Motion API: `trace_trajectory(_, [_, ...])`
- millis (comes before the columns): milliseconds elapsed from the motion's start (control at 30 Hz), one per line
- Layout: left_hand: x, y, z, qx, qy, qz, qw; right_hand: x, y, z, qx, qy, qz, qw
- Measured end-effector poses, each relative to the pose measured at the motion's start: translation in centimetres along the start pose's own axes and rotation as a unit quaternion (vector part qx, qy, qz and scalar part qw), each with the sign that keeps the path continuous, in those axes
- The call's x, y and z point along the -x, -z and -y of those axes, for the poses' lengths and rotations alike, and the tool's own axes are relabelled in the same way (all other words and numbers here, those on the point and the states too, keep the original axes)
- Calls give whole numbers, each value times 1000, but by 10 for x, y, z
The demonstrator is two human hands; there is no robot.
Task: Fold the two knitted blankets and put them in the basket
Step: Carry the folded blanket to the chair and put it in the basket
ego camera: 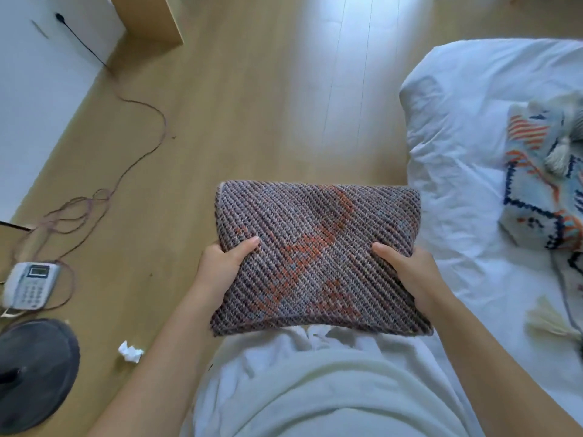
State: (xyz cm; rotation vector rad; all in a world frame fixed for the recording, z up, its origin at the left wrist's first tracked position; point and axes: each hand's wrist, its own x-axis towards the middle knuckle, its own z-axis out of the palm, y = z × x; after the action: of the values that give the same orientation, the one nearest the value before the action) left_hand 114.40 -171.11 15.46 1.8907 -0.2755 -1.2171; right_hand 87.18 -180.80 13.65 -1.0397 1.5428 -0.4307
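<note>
A folded knitted blanket [318, 247], grey-purple with an orange pattern, is held flat in front of my body above the wooden floor. My left hand [220, 272] grips its left edge with the thumb on top. My right hand [407, 275] grips its right edge the same way. A second knitted blanket [542, 184], pale blue with orange and navy patterns and cream tassels, lies unfolded on the white bed at the right. No basket is in view.
The white bed [457, 152] fills the right side. On the floor at left lie a telephone [30, 285] with a long tangled cord [126, 165], a dark round fan base [34, 373] and a crumpled tissue [130, 351]. A wooden panel [151, 17] stands at the back left.
</note>
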Motion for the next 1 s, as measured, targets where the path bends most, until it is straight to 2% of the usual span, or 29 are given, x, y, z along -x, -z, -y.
trace_trajectory(267, [-132,-54,-113,-44,25,52,997,-112,-14,81,-84,-41,-55,994])
trace_trajectory(467, [-225,-139,-203,-62,53,54,995,-234,24,167,-95,-39,-78,992])
trace_trajectory(700, [-325,-222,-326,-51,-11,47,998,-372,67,292,-99,-10,-79,992])
trace_trajectory(867, [-411,-267,-403,-31,-17,42,998,-472,75,368,-98,-3,-74,992])
trace_trajectory(1000, [-490,-306,-484,-35,-31,59,997,-557,77,432,-115,-5,-99,988])
